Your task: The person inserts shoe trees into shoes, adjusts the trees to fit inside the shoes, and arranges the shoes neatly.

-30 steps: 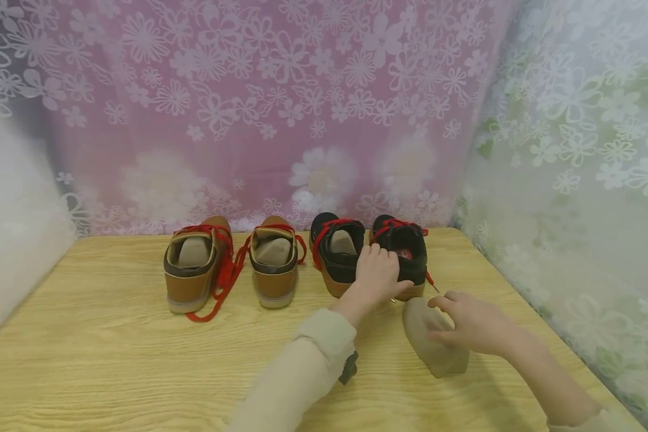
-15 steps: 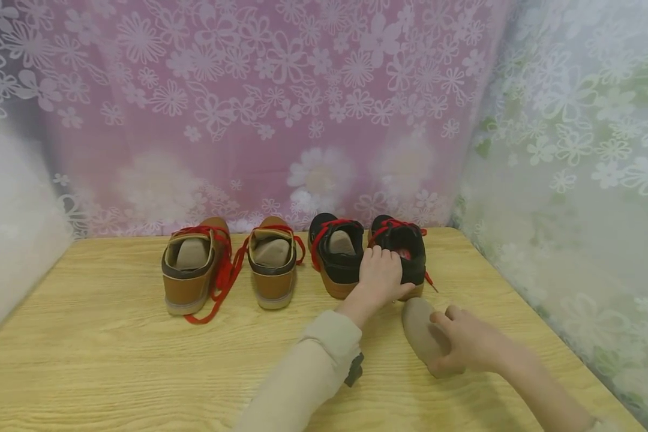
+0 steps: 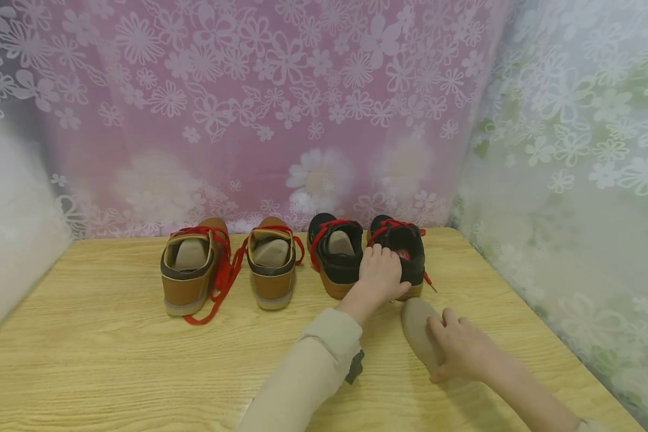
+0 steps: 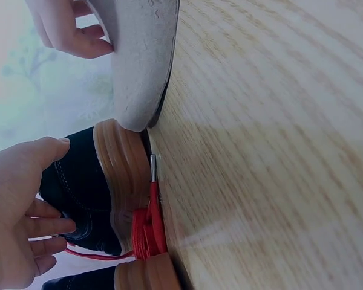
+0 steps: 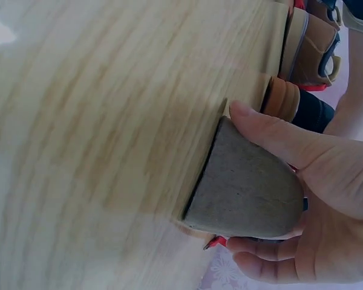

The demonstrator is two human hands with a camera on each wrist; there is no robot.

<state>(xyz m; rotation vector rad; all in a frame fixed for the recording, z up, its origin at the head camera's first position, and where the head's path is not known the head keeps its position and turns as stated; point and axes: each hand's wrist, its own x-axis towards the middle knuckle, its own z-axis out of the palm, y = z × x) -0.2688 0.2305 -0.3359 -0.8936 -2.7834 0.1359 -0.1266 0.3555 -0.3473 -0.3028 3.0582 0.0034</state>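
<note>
The rightmost black shoe point(image 3: 417, 264), with red laces and a tan sole, has its opening towards me. My left hand point(image 3: 380, 273) holds it at the heel, thumb on the back and fingers along the left side, as the left wrist view point(image 4: 78, 175) confirms. Just in front of that heel lies a beige, rounded shoe form point(image 3: 418, 329) on the wooden table point(image 3: 140, 366). My right hand point(image 3: 464, 348) grips the form's wide near end, thumb on the left side and fingers on the right. A red patch shows inside the shoe; no form is visible there.
Another black shoe point(image 3: 342, 264) stands close on the left with a beige form inside. Further left are two brown shoes point(image 3: 272, 285), each also with a form. A loose red lace point(image 3: 221, 294) trails between them. Flowered curtains point(image 3: 313, 90) hang behind and to the right.
My right hand has come down onto the shoe form and closed its thumb and fingers around its near end. The left hand stays at the black shoe; the view has shifted slightly.
</note>
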